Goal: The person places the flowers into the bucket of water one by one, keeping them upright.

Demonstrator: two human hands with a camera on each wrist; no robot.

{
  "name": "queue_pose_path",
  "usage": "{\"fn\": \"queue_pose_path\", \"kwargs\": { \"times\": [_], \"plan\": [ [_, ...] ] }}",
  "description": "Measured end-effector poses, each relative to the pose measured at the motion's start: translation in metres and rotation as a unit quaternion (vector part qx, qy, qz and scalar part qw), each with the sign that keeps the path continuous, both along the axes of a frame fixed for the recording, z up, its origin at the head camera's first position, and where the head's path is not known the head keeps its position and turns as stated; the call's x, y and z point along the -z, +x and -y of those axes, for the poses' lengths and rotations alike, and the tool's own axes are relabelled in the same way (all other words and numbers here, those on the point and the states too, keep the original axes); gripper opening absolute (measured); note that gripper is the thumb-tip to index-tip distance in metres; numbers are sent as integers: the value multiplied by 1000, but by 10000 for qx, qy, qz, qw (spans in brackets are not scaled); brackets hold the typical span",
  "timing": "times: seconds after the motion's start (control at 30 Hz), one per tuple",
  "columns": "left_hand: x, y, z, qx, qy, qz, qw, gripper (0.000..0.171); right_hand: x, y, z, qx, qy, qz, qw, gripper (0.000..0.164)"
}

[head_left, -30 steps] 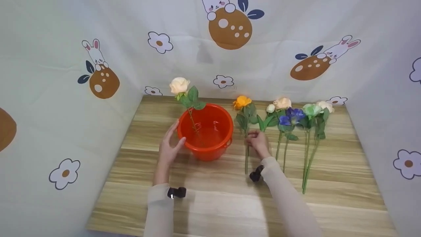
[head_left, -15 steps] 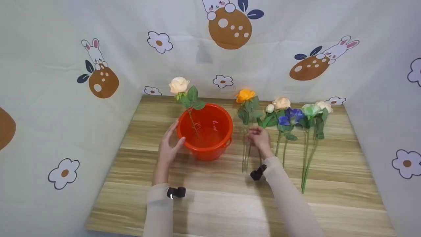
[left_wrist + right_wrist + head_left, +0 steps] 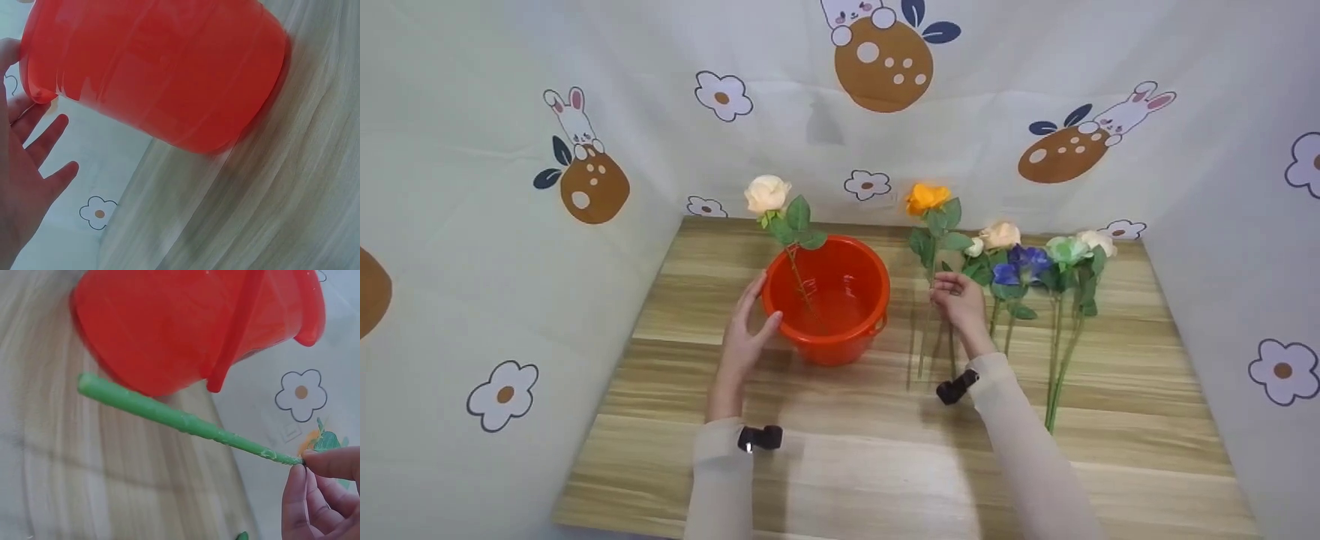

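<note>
The left hand (image 3: 742, 341) touches the left side of a red bucket (image 3: 831, 352) holding a cream rose (image 3: 767, 194). To the right, the right hand (image 3: 963, 303) pinches an orange flower (image 3: 928, 199) by its stem; other flowers (image 3: 1023, 265) lie farther right.

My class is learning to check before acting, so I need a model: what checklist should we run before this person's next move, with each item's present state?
1. Right hand has a grip on the orange flower: ok, it pinches the stem.
2. Stem's lower end raised off the table: ok, it looks lifted.
3. Red bucket upright: ok.
4. Left hand holding the bucket firmly: cannot tell; it is at the rim, but pressure does not show.
5. Orange flower over the bucket's opening: not ok, it is off to the bucket's right.
6. Room inside: ok, only the cream rose stands in it.
</note>
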State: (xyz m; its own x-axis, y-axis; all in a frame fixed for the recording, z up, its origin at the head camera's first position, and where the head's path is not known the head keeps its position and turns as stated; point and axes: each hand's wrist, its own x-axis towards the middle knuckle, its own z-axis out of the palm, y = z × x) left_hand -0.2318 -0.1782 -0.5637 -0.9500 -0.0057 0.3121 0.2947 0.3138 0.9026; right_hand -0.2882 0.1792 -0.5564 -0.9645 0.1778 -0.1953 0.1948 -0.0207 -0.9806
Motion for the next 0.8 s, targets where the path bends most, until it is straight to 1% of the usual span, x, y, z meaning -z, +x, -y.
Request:
{"fn": "queue_pose_path", "kwargs": {
  "times": [0.07,0.17,0.3,0.4,0.57,0.7,0.8],
  "plan": [
    [-1,-1,0,85,120,21,9999,66,-6,1,0,26,-88,-35,10000,34],
    [-7,1,-1,205,258,82,9994,66,-13,3,2,100,-233,-119,9996,34],
    [-24,8,-4,359,325,190,9986,66,-24,6,4,166,-352,-311,9988,33],
    [-34,13,-6,418,359,254,9982,65,-34,8,5,182,-322,-491,9981,31],
    [-34,13,-7,398,446,279,9978,65,-52,13,6,140,-322,-800,9962,29],
    [-33,12,-7,378,491,295,9976,65,-65,15,7,61,-442,-1052,9934,29],
    [-32,12,-8,394,532,372,9971,66,-74,16,8,66,-499,-1182,9917,28]
  ]
}}
